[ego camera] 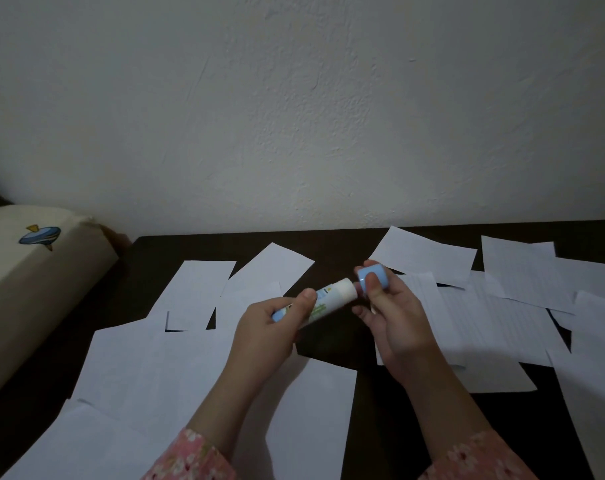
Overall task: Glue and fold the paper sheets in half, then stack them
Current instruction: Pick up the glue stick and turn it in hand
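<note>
Both hands busy: left hand (266,323) grips glue stick (323,299), right hand (391,317) pinches its cap (373,277) just off the tip. Uncapping step; gluing a sheet (495,320) beneath comes next.

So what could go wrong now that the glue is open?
1. The glue stick in the left hand is uncapped, held right above loose paper sheets, so it might smear a sheet by accident.
2. The right hand only pinches the small blue cap; it could slip and vanish among the papers on the dark table.
3. The sheets overlap, so glue may stick two together.
</note>
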`<state>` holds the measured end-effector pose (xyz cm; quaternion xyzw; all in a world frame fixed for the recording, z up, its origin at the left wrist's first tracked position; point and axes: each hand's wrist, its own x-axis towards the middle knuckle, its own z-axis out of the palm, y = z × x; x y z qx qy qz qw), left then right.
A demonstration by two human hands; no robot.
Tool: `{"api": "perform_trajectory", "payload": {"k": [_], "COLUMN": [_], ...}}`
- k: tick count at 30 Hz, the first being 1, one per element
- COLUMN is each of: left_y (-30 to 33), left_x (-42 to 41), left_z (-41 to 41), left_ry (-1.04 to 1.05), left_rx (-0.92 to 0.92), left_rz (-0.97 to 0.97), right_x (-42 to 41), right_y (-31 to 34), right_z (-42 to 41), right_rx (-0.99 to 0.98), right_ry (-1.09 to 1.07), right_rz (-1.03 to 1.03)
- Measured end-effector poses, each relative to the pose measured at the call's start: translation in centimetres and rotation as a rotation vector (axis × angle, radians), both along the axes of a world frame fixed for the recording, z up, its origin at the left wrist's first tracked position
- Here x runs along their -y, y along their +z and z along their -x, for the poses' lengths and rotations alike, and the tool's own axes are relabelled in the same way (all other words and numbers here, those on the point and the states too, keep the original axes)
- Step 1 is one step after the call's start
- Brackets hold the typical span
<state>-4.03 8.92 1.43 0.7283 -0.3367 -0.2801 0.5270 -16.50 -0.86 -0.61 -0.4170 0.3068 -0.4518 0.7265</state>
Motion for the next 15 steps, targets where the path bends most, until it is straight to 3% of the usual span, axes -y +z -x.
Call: {"api": "perform_trajectory", "payload": {"k": [7, 15], "left_y": [-0.4, 0.1], "left_x": [0.2, -0.7], "left_z": [-0.3, -1.0], "left_ry": [0.032, 0.098], "left_rx": [-0.022, -0.044], "left_rz": [0.018, 0.055], "right_x": [0.4, -0.2], "right_y": [-1.2, -3.3], "right_z": [-0.1, -1.3], "right_rx": [-0.268, -0.691], "right_ry": [-0.125, -0.217], "right_rz": [0.178, 0.520]}}
